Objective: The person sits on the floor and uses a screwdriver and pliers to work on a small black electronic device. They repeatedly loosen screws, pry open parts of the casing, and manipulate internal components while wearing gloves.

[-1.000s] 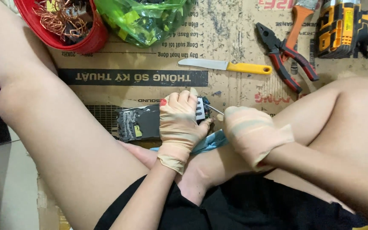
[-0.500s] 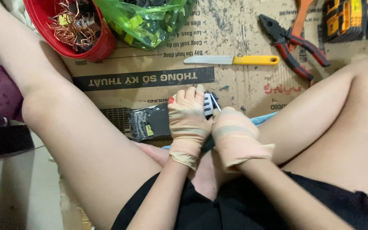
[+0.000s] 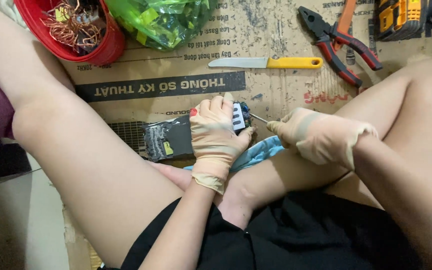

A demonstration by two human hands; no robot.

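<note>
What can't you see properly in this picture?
- Head view: the left hand covers the middle of the black device.
- The thin tool has its handle hidden inside the right hand.
- The yellow power tool and red bowl are cut off by the top edge.

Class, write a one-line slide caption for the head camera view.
Gloved left hand steadies a dark electronic unit on cardboard while the right hand works a thin tool into it.
</note>
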